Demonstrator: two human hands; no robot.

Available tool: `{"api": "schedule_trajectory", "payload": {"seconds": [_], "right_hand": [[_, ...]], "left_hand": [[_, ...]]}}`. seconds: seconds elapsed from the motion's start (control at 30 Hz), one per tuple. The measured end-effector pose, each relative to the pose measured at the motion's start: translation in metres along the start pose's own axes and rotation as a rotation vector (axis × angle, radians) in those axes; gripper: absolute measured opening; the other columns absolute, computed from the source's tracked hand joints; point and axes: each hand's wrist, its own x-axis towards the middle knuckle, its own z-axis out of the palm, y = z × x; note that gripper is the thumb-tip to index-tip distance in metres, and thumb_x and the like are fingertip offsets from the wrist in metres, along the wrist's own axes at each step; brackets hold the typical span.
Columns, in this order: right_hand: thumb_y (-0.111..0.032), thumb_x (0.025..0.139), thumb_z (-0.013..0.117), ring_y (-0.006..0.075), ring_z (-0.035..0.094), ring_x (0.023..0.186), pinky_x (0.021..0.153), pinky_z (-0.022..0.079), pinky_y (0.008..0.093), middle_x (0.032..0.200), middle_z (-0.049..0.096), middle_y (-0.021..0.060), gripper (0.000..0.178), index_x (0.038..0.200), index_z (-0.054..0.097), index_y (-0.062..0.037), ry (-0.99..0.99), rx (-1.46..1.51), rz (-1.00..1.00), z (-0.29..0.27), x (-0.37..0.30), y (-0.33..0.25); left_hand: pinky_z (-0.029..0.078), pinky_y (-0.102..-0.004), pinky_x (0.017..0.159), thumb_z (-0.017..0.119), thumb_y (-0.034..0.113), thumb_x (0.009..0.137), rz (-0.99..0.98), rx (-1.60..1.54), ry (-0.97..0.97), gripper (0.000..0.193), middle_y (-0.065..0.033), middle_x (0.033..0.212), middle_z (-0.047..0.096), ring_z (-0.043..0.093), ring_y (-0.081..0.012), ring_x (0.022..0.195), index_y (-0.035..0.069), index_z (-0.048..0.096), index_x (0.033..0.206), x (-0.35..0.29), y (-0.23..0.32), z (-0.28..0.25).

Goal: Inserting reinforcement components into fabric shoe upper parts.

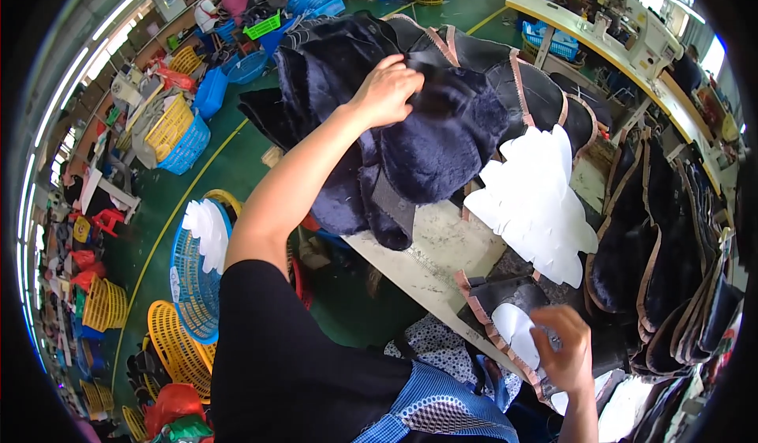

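The left hand [387, 91] is gripping the dark fleece pile [426, 127] at upper centre while the right hand [564, 348] is pinching a white insole [517, 332] at lower right, best pressed flat.

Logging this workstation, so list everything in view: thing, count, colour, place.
fleece pile: one heap, dark navy, far end of table
white cutouts: one stack, white, mid-table
single white cutout: one, white, on dark piece near table edge
lined dark pieces: one row, count unclear, black with pink edging, right
table: one, pale
blue basket: one, blue, floor at left, holding white cutouts
yellow baskets: several, yellow, floor at left
left hand: resting on the fleece pile
right hand: fingers on the single white cutout
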Motion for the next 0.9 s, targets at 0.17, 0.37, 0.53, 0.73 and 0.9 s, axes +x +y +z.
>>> {"api": "schedule_trajectory", "payload": {"seconds": [0.17,0.37,0.53,0.73,0.9], "right_hand": [[-0.004,0.083,0.076,0.0404,0.065,0.108,0.092,0.053,0.0434,0.120,0.066,0.0209,0.046,0.127,0.061,-0.0013,0.082,0.044,-0.104,0.025,0.108,-0.001],[-0.007,0.069,0.078,0.0381,0.049,0.137,0.115,0.040,0.0465,0.145,0.053,0.0206,0.078,0.142,0.052,-0.0052,0.098,-0.329,-0.466,0.088,0.224,0.008],[-0.008,0.079,0.068,0.0389,0.071,0.099,0.090,0.056,0.0457,0.107,0.074,0.0194,0.043,0.122,0.070,-0.0099,0.044,-0.007,-0.362,0.093,0.256,-0.008],[-0.026,0.089,0.058,0.0268,0.056,0.134,0.111,0.042,0.0384,0.140,0.064,0.0177,0.058,0.141,0.060,-0.0010,-0.297,0.534,-0.051,0.058,0.273,-0.021],[-0.050,0.089,0.069,0.0378,0.072,0.107,0.091,0.055,0.0467,0.107,0.072,0.0274,0.057,0.107,0.073,0.0034,-0.126,-0.116,0.135,0.080,0.307,-0.063]], "left_hand": [[0.032,-0.0507,0.122,0.070,0.008,0.062,0.056,-0.038,-0.181,0.014,-0.0128,0.093,0.065,0.063,-0.0310,0.108,0.004,0.067,0.075,-0.050,0.008,-0.004],[0.044,-0.0463,0.108,0.071,0.008,0.066,0.028,-0.112,-0.054,0.021,-0.0159,0.093,0.065,0.064,-0.0360,0.105,0.001,0.065,0.085,-0.065,0.024,-0.022],[0.038,-0.0530,0.115,0.074,0.009,0.074,0.008,-0.246,0.001,0.016,-0.0179,0.103,0.064,0.063,-0.0355,0.112,0.001,0.060,0.074,-0.086,0.025,-0.053],[0.025,-0.0657,0.121,0.075,0.015,0.080,-0.079,-0.186,-0.071,0.021,-0.0230,0.140,0.053,0.042,-0.0396,0.145,0.005,0.067,0.096,-0.087,0.038,-0.047],[0.053,-0.0350,0.049,0.068,0.010,0.078,0.013,0.246,-0.001,0.024,-0.0024,0.069,0.067,0.070,-0.0241,0.059,0.011,0.062,0.102,-0.062,0.083,-0.036]]}}
